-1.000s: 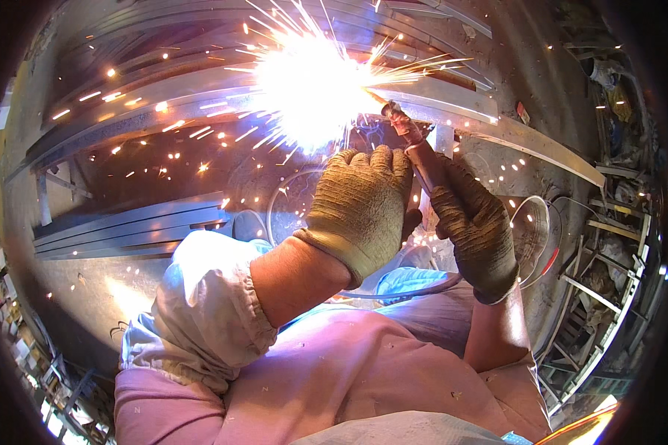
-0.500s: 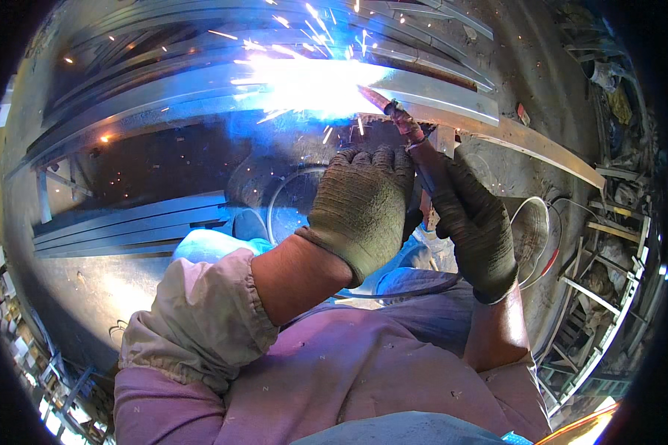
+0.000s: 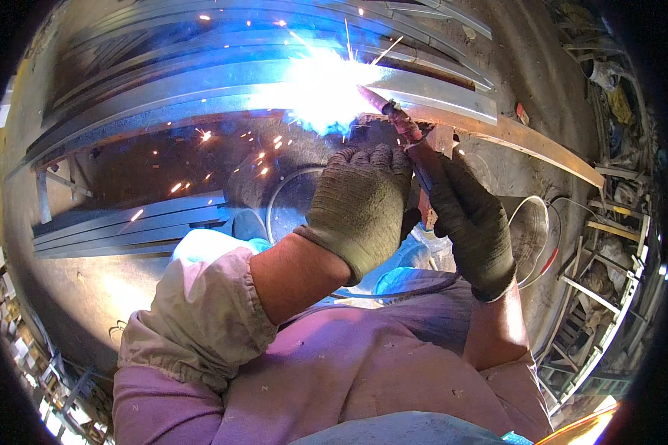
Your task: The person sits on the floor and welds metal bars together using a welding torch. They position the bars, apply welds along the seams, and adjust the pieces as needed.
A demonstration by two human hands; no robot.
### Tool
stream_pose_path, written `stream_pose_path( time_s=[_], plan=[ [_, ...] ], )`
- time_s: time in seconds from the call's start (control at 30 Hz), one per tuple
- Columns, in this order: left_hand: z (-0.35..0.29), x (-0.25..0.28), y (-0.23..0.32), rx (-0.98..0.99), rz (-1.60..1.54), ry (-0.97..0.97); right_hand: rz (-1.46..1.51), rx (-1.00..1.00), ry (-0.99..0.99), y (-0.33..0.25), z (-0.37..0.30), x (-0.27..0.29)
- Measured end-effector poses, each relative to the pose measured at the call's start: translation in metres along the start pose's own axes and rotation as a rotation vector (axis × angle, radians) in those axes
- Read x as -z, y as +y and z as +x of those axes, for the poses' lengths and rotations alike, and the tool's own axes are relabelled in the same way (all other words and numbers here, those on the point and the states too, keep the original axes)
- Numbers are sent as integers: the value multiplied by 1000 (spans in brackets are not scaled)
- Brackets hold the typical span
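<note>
My right hand [image 3: 475, 230], in a greenish work glove, is closed around the handle of a welding torch [image 3: 410, 137]. The torch slants up and to the left, away from my body, and its tip comes to a long grey metal beam [image 3: 453, 102] that lies across the upper part of the view. At this tip there is a very bright white and blue glare [image 3: 325, 85], so strong that it covers a part of the beam, and I cannot tell how the metal looks under it. My left hand [image 3: 358, 211], gloved in the same way, is just beside the torch, with the back turned up and the fingers bent; its palm is hidden, therefore I cannot tell whether it grasps something. Small orange sparks [image 3: 205, 136] are scattered mostly to the left of the torch. Below the beam, on the left side, several flat grey bars [image 3: 126, 228] lie close side by side. A pale curved hose [image 3: 272, 200] passes to the left of my left hand. Near my right hand, on its outer side, a thin light cable [image 3: 547, 222] makes a loop, and farther right stands a ladder-like metal frame [image 3: 631, 285].
</note>
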State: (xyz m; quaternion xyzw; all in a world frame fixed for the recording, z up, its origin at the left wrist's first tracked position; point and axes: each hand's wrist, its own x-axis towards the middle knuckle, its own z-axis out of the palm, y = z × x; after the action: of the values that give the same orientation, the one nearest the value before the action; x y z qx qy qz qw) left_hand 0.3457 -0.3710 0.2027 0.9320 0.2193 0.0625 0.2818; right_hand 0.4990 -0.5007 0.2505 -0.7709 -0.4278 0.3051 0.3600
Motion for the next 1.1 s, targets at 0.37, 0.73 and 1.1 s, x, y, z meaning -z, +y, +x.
stream_pose_path(
  time_s=[0.37,0.73,1.1],
  plan=[
    [3,-3,1,-42,-67,103,241,-311,70,13,-12,-2],
    [-2,-3,5,31,-103,-147,200,-276,-253,12,-11,-2],
    [2,8,3,212,80,-385,103,-166,-88,60,-8,-50]
  ],
)
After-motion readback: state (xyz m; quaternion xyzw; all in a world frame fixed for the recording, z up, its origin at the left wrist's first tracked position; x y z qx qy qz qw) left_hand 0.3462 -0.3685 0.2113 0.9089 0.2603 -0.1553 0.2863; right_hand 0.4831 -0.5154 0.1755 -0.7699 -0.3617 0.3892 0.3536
